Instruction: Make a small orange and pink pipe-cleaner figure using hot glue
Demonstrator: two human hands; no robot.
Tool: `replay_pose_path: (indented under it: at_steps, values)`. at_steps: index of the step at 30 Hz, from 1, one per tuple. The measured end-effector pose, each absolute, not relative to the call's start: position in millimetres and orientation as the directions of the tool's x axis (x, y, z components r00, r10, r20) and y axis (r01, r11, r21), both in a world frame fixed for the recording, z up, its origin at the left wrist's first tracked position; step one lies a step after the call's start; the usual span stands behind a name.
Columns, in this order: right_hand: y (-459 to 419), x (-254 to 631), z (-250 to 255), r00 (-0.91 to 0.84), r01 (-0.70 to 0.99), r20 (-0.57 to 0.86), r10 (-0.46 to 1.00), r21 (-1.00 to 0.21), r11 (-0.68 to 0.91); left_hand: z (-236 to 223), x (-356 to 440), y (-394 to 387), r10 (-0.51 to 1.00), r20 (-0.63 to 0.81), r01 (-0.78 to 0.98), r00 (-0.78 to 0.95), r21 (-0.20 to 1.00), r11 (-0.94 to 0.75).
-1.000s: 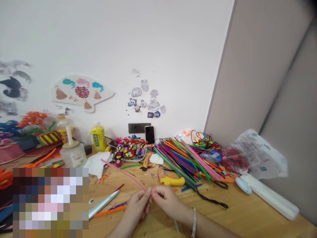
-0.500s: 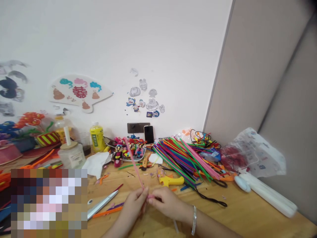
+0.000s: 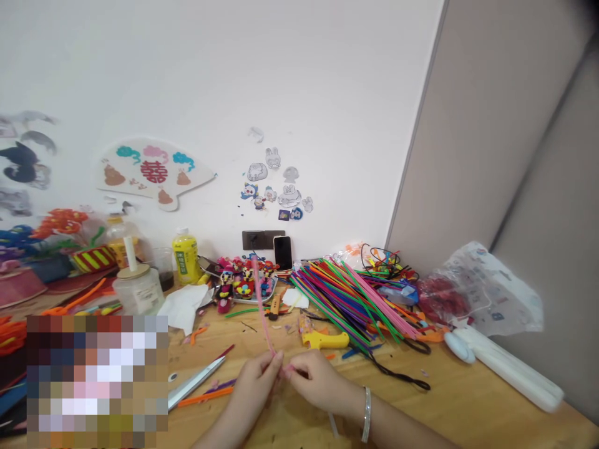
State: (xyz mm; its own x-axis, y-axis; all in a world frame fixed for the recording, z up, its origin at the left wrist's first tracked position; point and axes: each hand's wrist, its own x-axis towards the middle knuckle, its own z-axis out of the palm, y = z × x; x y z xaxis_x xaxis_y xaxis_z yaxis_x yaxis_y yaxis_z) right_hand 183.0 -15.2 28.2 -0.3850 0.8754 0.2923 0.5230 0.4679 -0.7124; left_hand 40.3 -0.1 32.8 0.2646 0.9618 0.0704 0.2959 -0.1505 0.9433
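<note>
Pipe cleaner [image 3: 261,312] in left hand [image 3: 258,378], figurines [image 3: 225,288] behind

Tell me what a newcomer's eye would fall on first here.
Most likely the bright heap of multicoloured fuzzy stems, lying right of centre. Next might come the pink stem standing up from the left hand, front and centre, with the right hand close beside it. Then the fan-shaped sign on the wall, toward the upper left.
</note>
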Motion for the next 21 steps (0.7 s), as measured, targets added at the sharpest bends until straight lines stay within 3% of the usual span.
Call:
replay_pose_path:
  at_steps: [5,9,15,21]
  values:
    - [-18.8,183.7,30.1,-0.468,0.545,0.23,0.853,-0.685,0.484,30.3,39.6,1.0,0.93,0.122,0.438,0.346,0.856,-0.275]
    - [-18.7,183.1,28.2,-0.485,0.583,0.189,0.854,-0.658,0.477,26.0,39.5,2.2,0.912,0.12,0.444,0.393,0.844,-0.302]
    - [-18.6,181.6,32.8,-0.382,0.524,0.262,0.886,-0.728,0.441,24.3,39.1,6.5,0.969,-0.013,0.196,0.247,0.98,-0.037]
    - [-20.8,178.2,34.4,-0.32,0.419,0.343,0.883,-0.785,0.457,24.5,45.4,2.5,0.964,-0.109,0.073,0.243,0.993,0.094]
